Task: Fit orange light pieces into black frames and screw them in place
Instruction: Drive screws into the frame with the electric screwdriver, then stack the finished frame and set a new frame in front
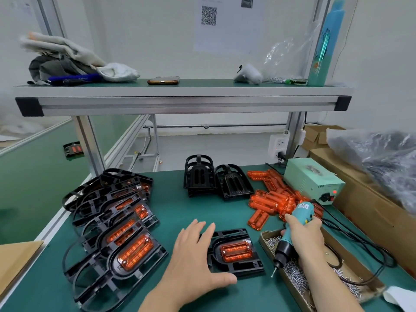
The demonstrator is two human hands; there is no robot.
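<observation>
left hand (193, 255) rests flat, fingers straight, on the black frame (238, 267) near the table's front edge; right hand (304, 233) grips a teal screwdriver (301, 212) over the screw box (267, 234). the frame's orange light piece (236, 249) is seated (screws seem in). finished stack (117, 224) at left edge; empty frames (211, 179) and loose orange pieces (267, 200) remain behind. power box (313, 181) reads "led"

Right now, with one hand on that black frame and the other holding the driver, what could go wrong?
The left hand lies flat on the black frame, close to the orange light piece. A slipping bit on the electric screwdriver in the right hand might nick its fingers or scratch that piece. The driver's cable loops beside the screw box and could snag it, spilling screws.
</observation>
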